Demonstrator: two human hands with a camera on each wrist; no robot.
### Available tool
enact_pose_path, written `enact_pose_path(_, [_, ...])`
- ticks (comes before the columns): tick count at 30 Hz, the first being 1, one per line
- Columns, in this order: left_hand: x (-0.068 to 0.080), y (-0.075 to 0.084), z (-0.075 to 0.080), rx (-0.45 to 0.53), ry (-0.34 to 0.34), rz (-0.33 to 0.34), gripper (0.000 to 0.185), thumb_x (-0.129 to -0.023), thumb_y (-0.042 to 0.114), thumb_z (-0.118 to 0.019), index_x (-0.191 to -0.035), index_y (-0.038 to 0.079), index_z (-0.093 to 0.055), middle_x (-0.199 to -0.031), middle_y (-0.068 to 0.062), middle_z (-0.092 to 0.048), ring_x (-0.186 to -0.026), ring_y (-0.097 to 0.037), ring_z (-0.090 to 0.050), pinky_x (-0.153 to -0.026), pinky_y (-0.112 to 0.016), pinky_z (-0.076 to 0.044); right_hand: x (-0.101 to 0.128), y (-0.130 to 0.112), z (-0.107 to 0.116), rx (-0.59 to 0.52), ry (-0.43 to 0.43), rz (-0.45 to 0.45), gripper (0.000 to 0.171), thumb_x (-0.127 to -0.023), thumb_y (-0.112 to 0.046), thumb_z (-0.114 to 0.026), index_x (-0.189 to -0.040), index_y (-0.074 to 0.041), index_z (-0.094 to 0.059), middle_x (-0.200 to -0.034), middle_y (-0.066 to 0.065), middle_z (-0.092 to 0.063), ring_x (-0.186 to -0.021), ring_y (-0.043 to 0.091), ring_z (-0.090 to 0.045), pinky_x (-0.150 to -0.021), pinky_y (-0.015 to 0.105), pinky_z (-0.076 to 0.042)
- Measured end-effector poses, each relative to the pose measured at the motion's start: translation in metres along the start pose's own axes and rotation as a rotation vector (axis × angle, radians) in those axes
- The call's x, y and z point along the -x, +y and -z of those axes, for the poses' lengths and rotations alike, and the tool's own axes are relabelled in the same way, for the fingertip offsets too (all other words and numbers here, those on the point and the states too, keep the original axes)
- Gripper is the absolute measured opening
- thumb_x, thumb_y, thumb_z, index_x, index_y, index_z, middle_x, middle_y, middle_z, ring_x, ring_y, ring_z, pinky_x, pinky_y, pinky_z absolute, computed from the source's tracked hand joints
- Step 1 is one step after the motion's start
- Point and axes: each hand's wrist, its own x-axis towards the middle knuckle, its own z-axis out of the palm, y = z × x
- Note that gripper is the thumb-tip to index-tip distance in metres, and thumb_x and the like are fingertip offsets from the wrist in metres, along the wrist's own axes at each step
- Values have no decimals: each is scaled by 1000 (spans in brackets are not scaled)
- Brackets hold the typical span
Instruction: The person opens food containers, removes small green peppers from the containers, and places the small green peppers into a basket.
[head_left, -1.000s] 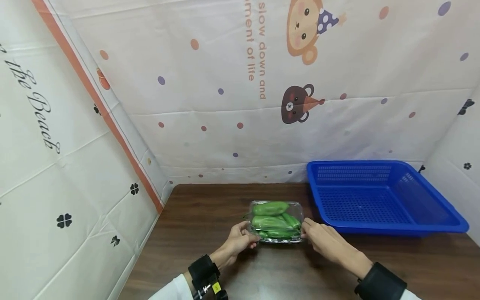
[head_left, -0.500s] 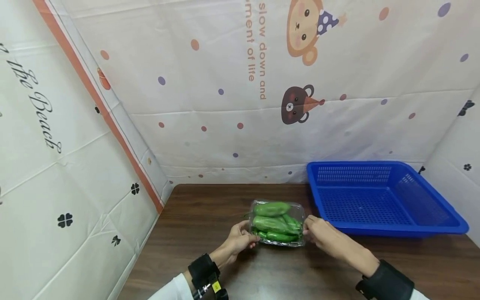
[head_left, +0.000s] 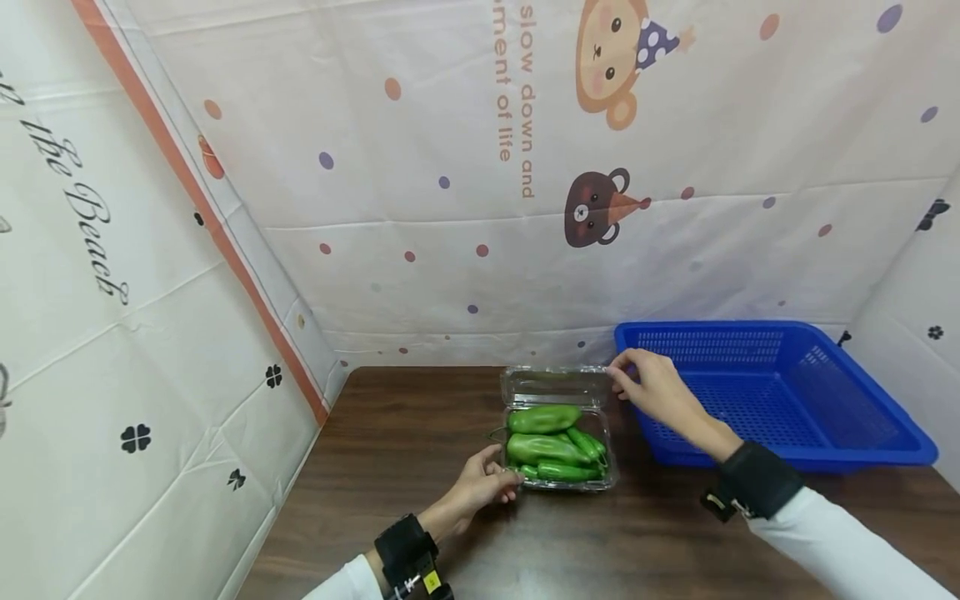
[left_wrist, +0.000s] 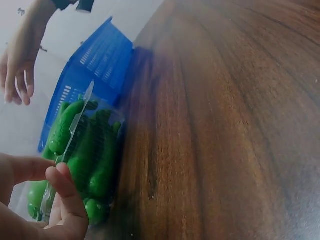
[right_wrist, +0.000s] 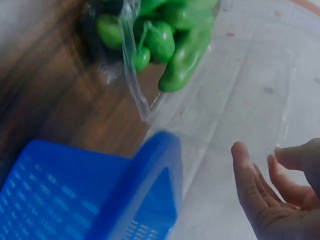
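Note:
Long green peppers (head_left: 551,450) fill a clear plastic clamshell box (head_left: 611,477) on the wooden table, and one thin stem pokes out at its left. Its transparent lid (head_left: 555,387) is raised at the back, also showing in the right wrist view as a see-through sheet. My left hand (head_left: 480,483) pinches the rim at the near left corner; thumb and finger meet on that edge in the left wrist view. My right hand (head_left: 652,392) is at the lid's free right corner, with thumb (right_wrist: 295,156) and a fingertip meeting at the corner and the index finger standing apart.
A blue perforated basket (head_left: 795,458) stands right of the box, close behind my right forearm. The brown table (head_left: 405,417) extends to the left and front of the box. Printed cloth (head_left: 420,283) hangs behind and at both sides.
The lid has swung from closed over the peppers to raised at the back. My right hand rose and moved back with its edge; the left hand stayed at the near left corner.

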Motion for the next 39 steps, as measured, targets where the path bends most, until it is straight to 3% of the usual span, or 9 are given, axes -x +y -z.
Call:
enact_pose_path(5, [-2, -1, 3, -22, -26, 4, 86, -93, 11, -70, -158, -9, -19, -81, 2, -64, -66, -8, -62, -64, -20, -51, -10, 8, -2, -78, -22, -63, 29, -107, -11, -53, -125, 11, -61, -109, 30, -69, -82, 32, -75, -69, 31, -61])
enact_pose_path(10, [-1, -3, 9, -63, -30, 6, 83, -93, 15, -72, -157, -7, -24, -84, 2, -67, -69, -10, -62, -66, -23, -51, -5, 12, -9, -62, -31, -78, 48, -106, -11, -55, -147, 11, -43, -129, 35, -61, -88, 34, -74, -69, 31, -61])
enact_pose_path(20, [-2, -9, 12, -59, -29, -10, 81, -91, 16, -76, -154, -6, -31, -84, 4, -64, -71, -10, -61, -66, -25, -52, 4, 17, -5, -22, 4, -14, 39, -102, -5, -60, -139, 8, -54, -129, 34, -58, -95, 39, -71, -70, 36, -61])
enact_pose_path(23, [-5, -9, 15, -36, -7, -15, 79, -88, 14, -79, -151, -5, -35, -102, -5, -63, -83, -14, -64, -71, -28, -55, 3, 16, -5, 2, 19, 6, 38, -101, -5, -61, -137, 8, -56, -128, 33, -58, -104, 44, -68, -79, 46, -61])
enact_pose_path(25, [-9, -9, 19, 6, 5, -10, 82, -86, 13, -80, -151, -4, -34, -123, -17, -59, -103, -24, -66, -84, -34, -58, 2, 15, -6, 17, 31, 22, 38, -101, -4, -62, -136, 7, -57, -128, 32, -58, -110, 46, -64, -86, 53, -58])
enact_pose_path(27, [-13, -8, 24, 56, 4, -1, 87, -85, 11, -79, -155, -3, -28, -143, -28, -46, -127, -36, -57, -101, -41, -54, 1, 13, -6, 26, 36, 30, 38, -101, -4, -62, -136, 7, -58, -128, 31, -58, -113, 46, -61, -91, 56, -56])
enact_pose_path(29, [-17, -7, 29, 111, -21, 10, 94, -86, 8, -77, -159, -2, -19, -158, -32, -30, -145, -45, -38, -115, -49, -43, -1, 12, -5, 31, 35, 36, 38, -101, -4, -62, -136, 7, -58, -128, 30, -58, -114, 44, -59, -93, 57, -55])
enact_pose_path(32, [-26, -8, 35, 136, -88, 15, 108, -84, 2, -77, -163, 6, -2, -165, -29, -19, -154, -47, -20, -123, -55, -30, -4, 9, -5, 31, 19, 41, 38, -101, -4, -61, -137, 7, -57, -128, 30, -58, -115, 43, -58, -95, 57, -54])
enact_pose_path(39, [-43, -18, 43, 69, -332, -74, 131, -81, -3, -81, -162, 24, 18, -170, -23, -7, -154, -52, -13, -123, -60, -26, -5, 3, -5, 36, -15, 63, 37, -101, -4, -61, -136, 7, -58, -129, 30, -58, -116, 45, -58, -93, 57, -55])
